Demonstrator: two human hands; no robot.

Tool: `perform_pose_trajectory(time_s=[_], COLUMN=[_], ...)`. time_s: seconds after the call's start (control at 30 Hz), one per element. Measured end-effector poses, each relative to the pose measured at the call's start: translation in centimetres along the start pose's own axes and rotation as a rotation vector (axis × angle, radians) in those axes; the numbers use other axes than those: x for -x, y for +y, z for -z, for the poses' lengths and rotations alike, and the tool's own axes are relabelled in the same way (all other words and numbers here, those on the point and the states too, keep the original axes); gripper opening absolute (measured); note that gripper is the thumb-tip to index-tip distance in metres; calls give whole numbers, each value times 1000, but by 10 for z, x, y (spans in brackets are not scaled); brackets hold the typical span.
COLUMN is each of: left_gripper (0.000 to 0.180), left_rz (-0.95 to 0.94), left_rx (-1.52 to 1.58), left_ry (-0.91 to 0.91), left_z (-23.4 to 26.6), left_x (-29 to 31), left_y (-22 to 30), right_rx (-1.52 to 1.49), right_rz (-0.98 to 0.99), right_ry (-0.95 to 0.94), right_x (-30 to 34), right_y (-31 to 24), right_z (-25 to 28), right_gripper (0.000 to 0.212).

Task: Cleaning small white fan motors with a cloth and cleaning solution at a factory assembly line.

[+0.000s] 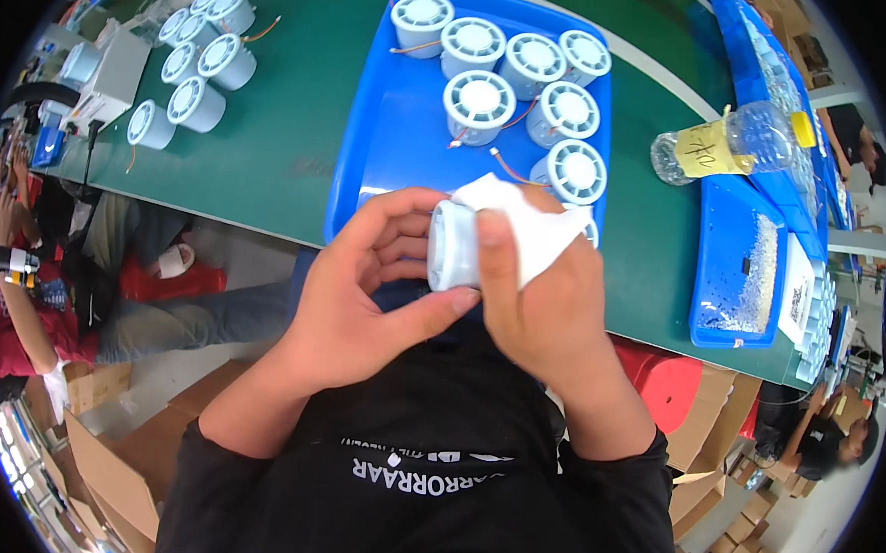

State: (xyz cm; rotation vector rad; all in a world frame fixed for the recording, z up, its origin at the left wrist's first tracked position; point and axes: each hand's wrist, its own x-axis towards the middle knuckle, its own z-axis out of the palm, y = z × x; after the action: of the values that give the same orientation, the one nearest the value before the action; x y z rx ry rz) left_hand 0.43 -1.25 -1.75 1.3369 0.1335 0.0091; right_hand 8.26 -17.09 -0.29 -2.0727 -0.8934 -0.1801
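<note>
A pale blue cylindrical housing with a slotted round cap point(449, 247) is held sideways in front of my chest, over the near edge of the blue tray point(380, 143). My left hand point(367, 288) curls around its capped end, thumb below and fingers behind. With my right hand point(547, 302) I press a white cloth or tissue point(536, 226) against its other end, the thumb lying along its side. In the tray beyond stand several matching housings point(478, 103), caps up, some with thin red wires trailing out.
More housings point(197, 103) stand at the left of the green table point(282, 98), beside a white box point(113, 74). To the right are a clear bottle with a yellow cap point(735, 147) and a small blue tray of tiny parts point(739, 272). Other people sit at both sides.
</note>
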Motion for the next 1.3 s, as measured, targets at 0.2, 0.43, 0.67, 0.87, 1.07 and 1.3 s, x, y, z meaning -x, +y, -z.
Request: perform_pose_trajectory(time_s=[0.2, 0.43, 0.67, 0.87, 1.07, 1.3], left_gripper=[68, 73, 71, 76, 66, 58], left_rz=[55, -387, 160, -30, -540, -698], left_rx=[47, -584, 308, -44, -526, -256], left_ry=[3, -77, -24, 99, -140, -120], left_z=[8, 6, -4, -1, 11, 12], left_x=[0, -12, -4, 4, 10, -2], left_y=[12, 5, 18, 18, -10, -16], right_rx=[164, -53, 94, 35, -160, -250], right_rz=[135, 86, 195, 235, -106, -474], right_ry=[-94, 13, -11, 36, -435, 33], right_x=[7, 0, -7, 5, -16, 10], right_y=[-29, 11, -9, -27, -5, 13], right_z=[15, 14, 15, 12, 41, 37], right_gripper=[40, 24, 33, 41, 33, 31])
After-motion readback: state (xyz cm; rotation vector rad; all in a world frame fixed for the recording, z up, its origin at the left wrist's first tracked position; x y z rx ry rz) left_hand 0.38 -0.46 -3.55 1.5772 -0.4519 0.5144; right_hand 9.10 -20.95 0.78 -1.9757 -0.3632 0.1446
